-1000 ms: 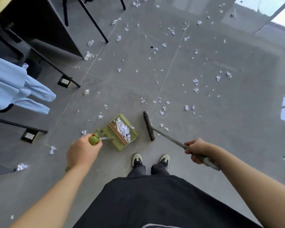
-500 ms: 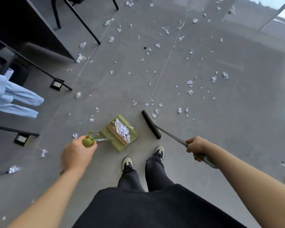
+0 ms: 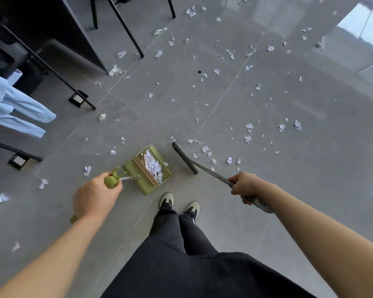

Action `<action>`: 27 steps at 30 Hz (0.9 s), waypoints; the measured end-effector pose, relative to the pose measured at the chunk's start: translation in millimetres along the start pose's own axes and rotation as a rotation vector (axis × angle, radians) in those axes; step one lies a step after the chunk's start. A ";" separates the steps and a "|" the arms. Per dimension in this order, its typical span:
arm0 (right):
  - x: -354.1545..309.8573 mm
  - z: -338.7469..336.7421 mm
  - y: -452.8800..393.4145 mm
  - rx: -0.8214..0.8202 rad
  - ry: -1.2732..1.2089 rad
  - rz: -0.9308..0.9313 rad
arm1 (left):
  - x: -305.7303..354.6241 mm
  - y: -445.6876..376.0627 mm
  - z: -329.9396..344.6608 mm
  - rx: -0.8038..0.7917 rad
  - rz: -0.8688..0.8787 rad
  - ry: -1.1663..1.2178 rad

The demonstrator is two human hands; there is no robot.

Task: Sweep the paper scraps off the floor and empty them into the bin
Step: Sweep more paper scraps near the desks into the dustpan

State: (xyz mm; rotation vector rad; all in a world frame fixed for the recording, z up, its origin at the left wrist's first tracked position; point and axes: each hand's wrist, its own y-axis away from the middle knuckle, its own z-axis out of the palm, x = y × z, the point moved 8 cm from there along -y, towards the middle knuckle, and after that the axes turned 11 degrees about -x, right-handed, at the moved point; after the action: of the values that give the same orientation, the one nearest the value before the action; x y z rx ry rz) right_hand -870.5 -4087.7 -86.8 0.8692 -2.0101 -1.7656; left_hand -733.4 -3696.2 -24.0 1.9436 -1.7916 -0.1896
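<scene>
Paper scraps (image 3: 205, 149) are seen strewn over the floor (image 3: 289, 190), the nearest just right of the broom head (image 3: 184, 157); the broom's handle is gripped by the right hand (image 3: 244, 186), the part-filled dustpan (image 3: 149, 168) by the left hand (image 3: 94, 195).

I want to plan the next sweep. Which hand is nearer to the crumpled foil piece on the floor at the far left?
Left. The left hand, gripping the dustpan handle, is just right of the foil piece. The right hand holds the broom handle far across, beyond the dustpan.
</scene>
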 end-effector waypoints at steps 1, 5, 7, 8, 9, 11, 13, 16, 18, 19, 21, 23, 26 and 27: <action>-9.4 -0.9 -1.9 0.002 0.020 -0.007 | -0.4 -1.6 -1.4 0.000 -0.004 0.002; -51.6 0.4 -19.2 -0.024 0.056 -0.034 | -5.2 -13.6 -8.1 -0.002 -0.012 0.008; -72.1 -0.6 -27.7 -0.017 0.044 -0.042 | -8.1 -21.4 -12.0 0.000 -0.011 0.009; -81.5 -1.4 -31.4 -0.018 0.032 -0.043 | -9.4 -25.2 -13.6 -0.001 -0.012 0.011; -90.9 -2.7 -34.7 -0.027 0.017 -0.042 | -10.2 -29.3 -15.3 -0.005 -0.013 0.011; -102.7 -6.3 -44.0 -0.042 -0.032 -0.032 | -11.3 -37.0 -17.8 -0.020 -0.008 0.006; -107.6 -11.2 -53.2 -0.064 -0.201 -0.008 | -11.4 -48.5 -20.4 -0.034 -0.003 -0.005; -100.2 -19.3 -54.1 -0.057 -0.467 0.038 | -6.3 -63.3 -23.5 -0.049 0.024 -0.025; -87.2 -22.6 -53.1 -0.067 -0.580 0.057 | 1.6 -73.2 -25.6 -0.054 0.052 -0.036; -77.7 -24.5 -51.3 -0.060 -0.624 0.068 | 8.1 -79.0 -25.1 -0.067 0.066 -0.048; -59.5 -24.2 -47.4 -0.054 -0.702 0.090 | 17.0 -87.1 -25.3 -0.084 0.076 -0.054; -37.3 -25.6 -41.9 -0.031 -0.769 0.122 | 30.5 -96.3 -24.1 -0.093 0.107 -0.060; -7.4 -24.2 -31.2 -0.007 -0.836 0.173 | 50.3 -106.7 -21.7 -0.123 0.151 -0.088; 2.4 -24.2 -29.1 0.008 -0.852 0.183 | 57.7 -109.9 -21.4 -0.131 0.164 -0.092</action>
State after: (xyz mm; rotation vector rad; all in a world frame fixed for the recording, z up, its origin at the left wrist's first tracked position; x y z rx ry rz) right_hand -851.0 -4109.3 -111.1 -0.1369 -2.4530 -2.2331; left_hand -618.2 -3744.1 -40.7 1.7139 -1.9368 -0.3360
